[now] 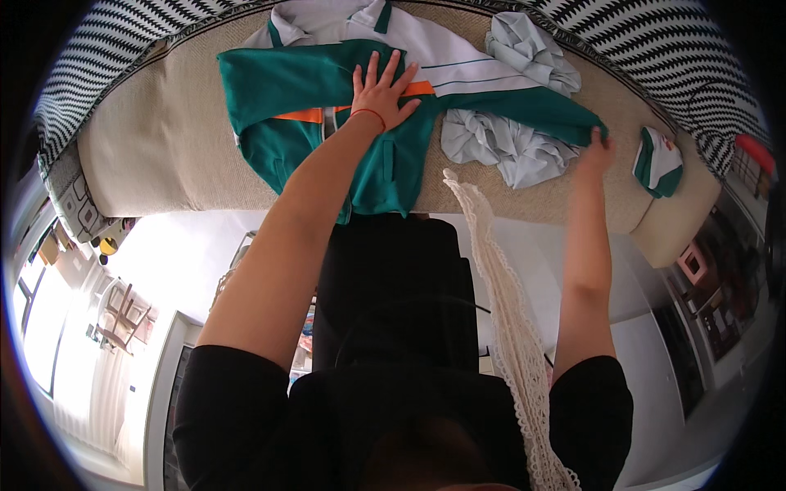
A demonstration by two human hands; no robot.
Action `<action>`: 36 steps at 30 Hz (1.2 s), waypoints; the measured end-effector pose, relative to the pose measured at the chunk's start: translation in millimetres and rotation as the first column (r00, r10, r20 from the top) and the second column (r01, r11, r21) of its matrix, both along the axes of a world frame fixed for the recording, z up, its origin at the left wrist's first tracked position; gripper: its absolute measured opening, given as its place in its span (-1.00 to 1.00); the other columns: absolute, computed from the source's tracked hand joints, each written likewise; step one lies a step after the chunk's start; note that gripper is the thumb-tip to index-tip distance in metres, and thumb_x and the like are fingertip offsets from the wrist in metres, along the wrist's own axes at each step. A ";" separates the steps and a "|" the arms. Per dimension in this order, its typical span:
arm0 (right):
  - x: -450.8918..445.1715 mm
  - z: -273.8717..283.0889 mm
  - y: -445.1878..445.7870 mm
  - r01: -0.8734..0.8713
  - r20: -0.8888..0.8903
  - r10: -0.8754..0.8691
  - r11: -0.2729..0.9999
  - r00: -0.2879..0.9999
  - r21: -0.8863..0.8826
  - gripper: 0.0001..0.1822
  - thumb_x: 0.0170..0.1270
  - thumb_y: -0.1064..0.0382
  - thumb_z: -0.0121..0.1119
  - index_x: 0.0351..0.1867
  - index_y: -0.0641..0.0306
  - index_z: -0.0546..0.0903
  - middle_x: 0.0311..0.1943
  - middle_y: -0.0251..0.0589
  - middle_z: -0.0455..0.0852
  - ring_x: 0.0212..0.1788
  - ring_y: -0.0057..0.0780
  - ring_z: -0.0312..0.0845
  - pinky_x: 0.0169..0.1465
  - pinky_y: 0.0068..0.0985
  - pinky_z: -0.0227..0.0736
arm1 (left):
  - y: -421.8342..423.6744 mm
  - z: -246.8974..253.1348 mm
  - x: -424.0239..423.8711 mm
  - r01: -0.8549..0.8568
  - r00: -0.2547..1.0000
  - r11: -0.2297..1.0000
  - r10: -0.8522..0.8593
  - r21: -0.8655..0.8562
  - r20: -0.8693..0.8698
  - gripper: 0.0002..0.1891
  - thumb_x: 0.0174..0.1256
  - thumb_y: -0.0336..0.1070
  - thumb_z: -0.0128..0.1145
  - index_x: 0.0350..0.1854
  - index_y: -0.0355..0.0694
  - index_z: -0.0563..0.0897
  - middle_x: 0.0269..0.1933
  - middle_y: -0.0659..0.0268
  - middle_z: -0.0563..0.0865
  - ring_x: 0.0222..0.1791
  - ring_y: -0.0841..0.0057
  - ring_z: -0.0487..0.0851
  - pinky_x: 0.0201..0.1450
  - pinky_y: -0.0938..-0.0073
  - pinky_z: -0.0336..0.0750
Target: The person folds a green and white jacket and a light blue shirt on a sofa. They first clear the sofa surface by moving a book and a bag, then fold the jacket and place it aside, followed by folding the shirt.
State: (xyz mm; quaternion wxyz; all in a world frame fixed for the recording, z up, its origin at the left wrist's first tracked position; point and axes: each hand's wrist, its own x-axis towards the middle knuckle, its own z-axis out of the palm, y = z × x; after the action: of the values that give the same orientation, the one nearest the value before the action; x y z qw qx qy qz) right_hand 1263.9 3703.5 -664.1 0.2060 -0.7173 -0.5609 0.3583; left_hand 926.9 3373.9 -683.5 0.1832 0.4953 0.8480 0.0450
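A green and white zip jacket (pixel 393 153) with orange stripes lies spread on the beige couch seat. One green sleeve (pixel 288 77) is folded across its front. My left hand (pixel 384 95) presses flat on the jacket's chest beside that sleeve's end, fingers spread, a thin red cord around the wrist. Off to the right stretches the other sleeve (pixel 522 107), white at the top and green below. At its cuff, my right hand (pixel 597 150) pinches the fabric, slightly blurred. Pale grey crumpled cloth (pixel 509 147) lies partly under this sleeve.
More pale grey crumpled cloth (pixel 531 52) sits behind the sleeve. A folded green and white cloth item (pixel 658 162) lies at the couch's right end. A black and white patterned throw (pixel 614 37) covers the backrest. A cream crocheted strip (pixel 503 294) hangs in front of me.
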 end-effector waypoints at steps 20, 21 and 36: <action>-321.9 101.5 -339.8 -0.719 -0.320 0.842 0.539 0.435 0.440 -0.73 0.15 0.39 0.20 -0.09 0.13 0.65 0.11 -0.13 0.57 0.18 -0.10 0.46 0.21 -0.18 0.33 | -127.0 77.2 23.3 -0.219 0.953 0.965 0.179 0.145 0.243 -0.57 0.12 -0.24 0.26 0.06 -0.19 0.50 0.05 0.13 0.53 0.12 0.16 0.47 0.20 0.16 0.35; -303.6 73.9 -324.2 -0.709 -0.158 0.859 0.494 0.486 0.504 -0.71 0.16 0.45 0.16 -0.07 0.13 0.64 0.09 -0.11 0.57 0.13 -0.10 0.47 0.20 -0.21 0.32 | -144.5 79.4 10.6 -0.237 0.937 0.964 0.194 0.120 0.292 -0.59 0.10 -0.29 0.29 0.02 -0.19 0.52 0.00 0.12 0.55 0.07 0.17 0.51 0.14 0.20 0.41; -235.2 -3.5 -245.5 -0.921 0.402 0.876 0.108 0.266 0.375 -0.63 0.01 0.37 0.29 -0.07 0.08 0.60 -0.14 -0.24 0.61 -0.07 -0.13 0.48 -0.02 -0.16 0.41 | -170.0 80.3 -144.6 -0.772 0.629 0.112 0.275 0.625 0.727 -0.79 0.41 -0.24 0.17 -0.10 -0.23 0.50 -0.25 0.39 0.66 -0.26 0.69 0.59 -0.12 0.65 0.49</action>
State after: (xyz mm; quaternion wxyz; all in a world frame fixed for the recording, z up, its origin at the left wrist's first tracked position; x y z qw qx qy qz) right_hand 1028.7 3458.0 -667.6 0.1184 -0.1494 -0.9604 0.2033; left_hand 782.3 3203.8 -603.2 0.0286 0.1318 0.7196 0.6811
